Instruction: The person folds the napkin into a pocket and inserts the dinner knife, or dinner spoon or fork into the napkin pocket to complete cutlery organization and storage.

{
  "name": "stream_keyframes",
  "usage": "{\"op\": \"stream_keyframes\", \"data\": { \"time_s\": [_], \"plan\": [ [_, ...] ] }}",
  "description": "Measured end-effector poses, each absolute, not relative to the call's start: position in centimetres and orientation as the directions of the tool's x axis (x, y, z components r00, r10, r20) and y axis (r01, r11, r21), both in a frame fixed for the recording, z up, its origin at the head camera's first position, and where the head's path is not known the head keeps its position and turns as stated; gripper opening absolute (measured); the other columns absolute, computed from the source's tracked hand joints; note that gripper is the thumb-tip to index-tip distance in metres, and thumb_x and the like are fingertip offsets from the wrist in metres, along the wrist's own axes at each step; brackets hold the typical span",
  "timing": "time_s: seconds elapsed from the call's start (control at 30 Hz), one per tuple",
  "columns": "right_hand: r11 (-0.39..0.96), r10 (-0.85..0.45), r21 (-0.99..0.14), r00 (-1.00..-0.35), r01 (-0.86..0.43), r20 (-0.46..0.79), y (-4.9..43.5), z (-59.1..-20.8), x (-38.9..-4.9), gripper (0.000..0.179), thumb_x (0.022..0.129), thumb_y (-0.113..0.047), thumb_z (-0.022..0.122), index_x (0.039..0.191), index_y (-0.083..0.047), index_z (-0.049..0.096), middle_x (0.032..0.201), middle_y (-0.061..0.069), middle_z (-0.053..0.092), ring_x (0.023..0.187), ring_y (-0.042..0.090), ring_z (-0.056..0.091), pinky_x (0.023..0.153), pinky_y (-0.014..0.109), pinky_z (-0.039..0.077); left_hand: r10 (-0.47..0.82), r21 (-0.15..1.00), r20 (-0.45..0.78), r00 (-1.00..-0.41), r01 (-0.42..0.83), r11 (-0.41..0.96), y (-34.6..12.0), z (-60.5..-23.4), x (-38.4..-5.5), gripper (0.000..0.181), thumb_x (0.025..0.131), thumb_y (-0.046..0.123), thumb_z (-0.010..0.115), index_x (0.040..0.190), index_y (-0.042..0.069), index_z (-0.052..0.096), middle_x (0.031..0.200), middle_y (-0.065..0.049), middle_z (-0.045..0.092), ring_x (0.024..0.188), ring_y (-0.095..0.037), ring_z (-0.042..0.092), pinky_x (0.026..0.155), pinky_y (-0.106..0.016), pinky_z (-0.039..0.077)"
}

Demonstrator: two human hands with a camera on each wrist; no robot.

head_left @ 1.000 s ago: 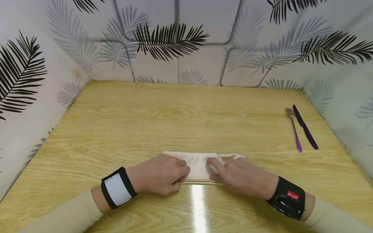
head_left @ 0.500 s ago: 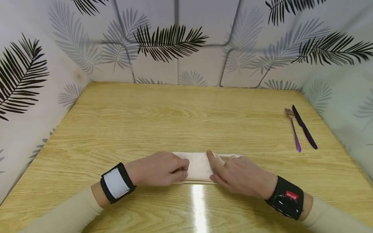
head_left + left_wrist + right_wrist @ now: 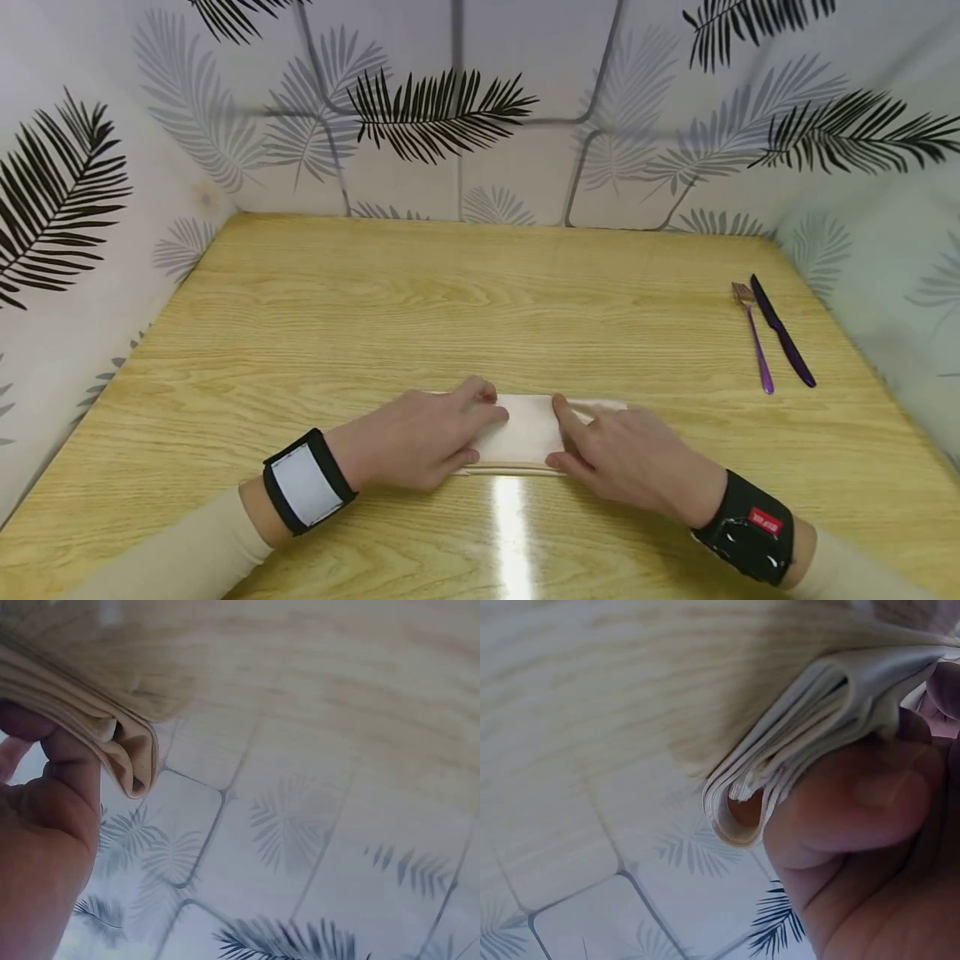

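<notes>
A cream cloth [image 3: 521,429], folded into a narrow layered strip, lies along the front middle of the table. Over its left part rests my left hand [image 3: 416,437], fingers spread on the top and thumb by the near edge. My right hand [image 3: 626,454] presses the right part, its index finger reaching the far edge and its thumb at the near edge. In the left wrist view the cloth's folded end [image 3: 135,761] shows stacked layers beside the fingers. Another looped end [image 3: 735,817] shows in the right wrist view. The palms hide part of the strip.
At the right side of the wooden table [image 3: 450,308] lie a purple-handled fork [image 3: 757,342] and a dark purple knife [image 3: 783,333], side by side. A leaf-patterned backdrop [image 3: 517,179] rises behind the table and along its sides.
My left hand's loosely curled fingers have spread out over the cloth. My right index finger has straightened toward the far edge, and that hand has shifted slightly right.
</notes>
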State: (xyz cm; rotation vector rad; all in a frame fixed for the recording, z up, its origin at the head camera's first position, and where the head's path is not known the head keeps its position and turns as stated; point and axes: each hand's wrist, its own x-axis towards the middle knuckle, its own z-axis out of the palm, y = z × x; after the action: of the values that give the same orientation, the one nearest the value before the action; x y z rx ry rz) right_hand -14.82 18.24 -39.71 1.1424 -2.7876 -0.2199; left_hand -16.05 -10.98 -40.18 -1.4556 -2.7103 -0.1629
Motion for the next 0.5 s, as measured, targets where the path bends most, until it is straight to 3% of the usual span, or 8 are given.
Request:
{"op": "stream_keyframes", "data": {
  "time_s": [0.13,0.33,0.5],
  "plan": [
    [0.723,-0.678,0.242,-0.733,-0.647,0.066,18.3,-40.1,-14.4,0.070,0.101,-0.061,0.047,0.143,-0.006,0.056,0.047,-0.011,0.030,0.039,0.006,0.030,0.037,0.027,0.021,0.845,-0.122,0.087,-0.527,0.836,0.534,-10.9,-40.8,-15.4,0.053,0.105,0.031,0.043,0.156,0.017,0.038,0.164,-0.013,0.035,0.096,-0.018,0.070,0.070,-0.037,0.059],
    [0.754,-0.634,0.315,-0.764,-0.577,0.118,18.6,-40.4,-14.1,0.066,0.102,-0.055,0.049,0.141,-0.004,0.058,0.045,-0.009,0.028,0.038,0.008,0.029,0.037,0.029,0.020,0.823,-0.262,0.069,-0.563,0.786,0.560,-10.8,-40.9,-14.8,0.057,0.106,0.032,0.037,0.159,0.013,0.034,0.165,-0.006,0.036,0.085,-0.017,0.068,0.065,-0.035,0.056],
    [0.757,-0.622,0.384,-0.763,-0.528,0.177,19.1,-40.6,-14.0,0.065,0.102,-0.053,0.049,0.140,-0.001,0.059,0.043,-0.008,0.025,0.037,0.009,0.026,0.037,0.029,0.019,0.804,-0.296,0.083,-0.589,0.756,0.584,-11.2,-40.8,-14.2,0.056,0.107,0.034,0.037,0.157,0.010,0.038,0.161,-0.006,0.043,0.109,-0.021,0.065,0.086,-0.039,0.056]
  ]
}}
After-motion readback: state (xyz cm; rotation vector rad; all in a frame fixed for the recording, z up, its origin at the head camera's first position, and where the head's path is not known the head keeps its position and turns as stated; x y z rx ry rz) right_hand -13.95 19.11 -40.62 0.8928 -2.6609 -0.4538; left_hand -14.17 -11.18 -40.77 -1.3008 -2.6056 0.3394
